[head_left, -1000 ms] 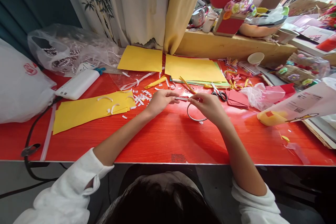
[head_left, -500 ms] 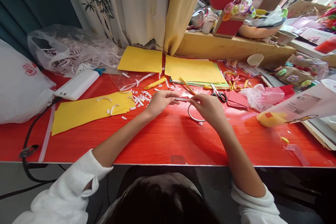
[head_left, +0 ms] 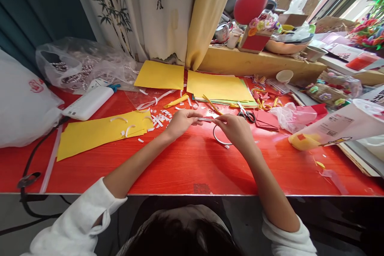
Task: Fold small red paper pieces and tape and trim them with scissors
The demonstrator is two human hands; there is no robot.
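Note:
Between my two hands a narrow whitish strip (head_left: 207, 119) stretches just above the red table. My left hand (head_left: 183, 123) pinches its left end between thumb and fingers. At the other end my right hand (head_left: 235, 127) is closed on the strip in the same way. Below my right hand lies a white ring-shaped roll, seemingly of tape (head_left: 221, 139), partly covered by the hand. Scissors with black handles (head_left: 246, 114) rest just beyond my right hand. Small white paper scraps (head_left: 160, 118) are scattered to the left of my left hand.
Yellow paper sheets (head_left: 220, 87) lie at the back, and cut yellow pieces (head_left: 90, 134) at left. Red paper squares (head_left: 265, 121) and a tilted white paper cup-like container (head_left: 333, 126) stand right. A white power bank-like box (head_left: 89, 103) sits left. The table's front edge is near me.
The camera view has tilted up slightly, so the scene sits lower. Both hands keep their pinch on the strip, with hardly any movement.

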